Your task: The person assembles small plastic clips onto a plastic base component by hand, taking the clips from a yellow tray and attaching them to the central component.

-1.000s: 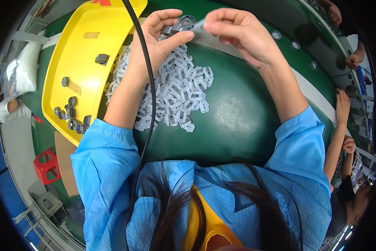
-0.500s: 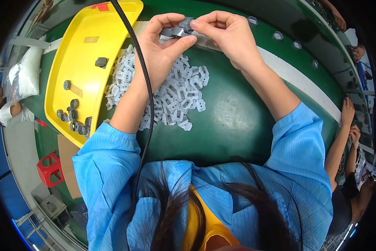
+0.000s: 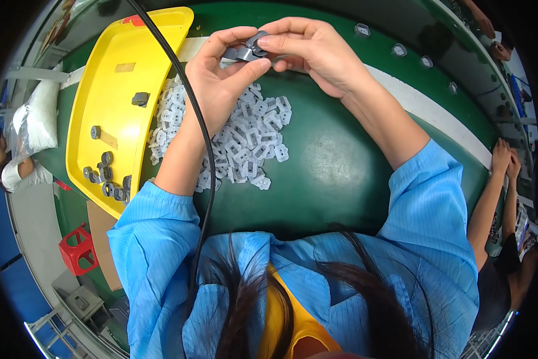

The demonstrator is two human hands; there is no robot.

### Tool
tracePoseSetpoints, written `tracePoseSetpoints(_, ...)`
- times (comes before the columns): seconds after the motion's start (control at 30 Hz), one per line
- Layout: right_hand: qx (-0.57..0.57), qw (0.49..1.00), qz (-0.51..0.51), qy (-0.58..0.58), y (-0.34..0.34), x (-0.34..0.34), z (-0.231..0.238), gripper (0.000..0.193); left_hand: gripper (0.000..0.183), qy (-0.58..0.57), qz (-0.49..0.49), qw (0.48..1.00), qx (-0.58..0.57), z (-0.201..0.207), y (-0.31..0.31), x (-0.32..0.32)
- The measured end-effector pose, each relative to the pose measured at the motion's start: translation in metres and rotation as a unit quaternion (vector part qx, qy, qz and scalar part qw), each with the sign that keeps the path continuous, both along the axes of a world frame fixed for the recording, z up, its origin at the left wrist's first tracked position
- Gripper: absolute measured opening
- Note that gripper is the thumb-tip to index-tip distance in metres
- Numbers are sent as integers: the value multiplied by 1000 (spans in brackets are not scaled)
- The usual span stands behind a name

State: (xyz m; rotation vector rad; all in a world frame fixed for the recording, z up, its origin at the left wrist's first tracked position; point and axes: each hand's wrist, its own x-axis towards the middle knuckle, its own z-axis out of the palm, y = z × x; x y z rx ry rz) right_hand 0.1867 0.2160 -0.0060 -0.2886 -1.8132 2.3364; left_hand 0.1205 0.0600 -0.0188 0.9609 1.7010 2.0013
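Observation:
Above the far side of the pile, my left hand (image 3: 218, 78) and my right hand (image 3: 316, 54) meet on a small dark grey plastic part (image 3: 257, 43). My left thumb and fingers pinch it from the left, where a lighter grey piece (image 3: 240, 54) shows beside it. Whether the two are joined I cannot tell. My right thumb and index finger grip the part from the right, and the other right fingers curl beneath it. Under my left hand and wrist spreads a heap of small translucent white plastic pieces (image 3: 245, 140).
A yellow tray (image 3: 104, 90) at the left bears several dark grey parts (image 3: 106, 173). A black cable (image 3: 191, 90) crosses over my left forearm. Beyond a pale strip, white pieces lie spaced along a green surface (image 3: 399, 49). Other people's arms (image 3: 490, 191) are at the right.
Both hands have shifted slightly left with the dark grey part, which has turned between the fingers. More of my right hand's lower fingers shows beneath it.

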Motion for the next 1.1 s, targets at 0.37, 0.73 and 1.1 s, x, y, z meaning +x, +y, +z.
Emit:
tracePoseSetpoints(0.37,85,986,136,-34,21,1,17,16,32,87,16,995,-52,3,-5,-4)
tracePoseSetpoints(0.73,190,978,53,67,8,-2,4,16,35,121,39,988,-92,6,-9,-8)
tracePoseSetpoints(1.1,21,999,35,23,38,-14,-3,12,21,260,113,941,-185,7,-18,-28)
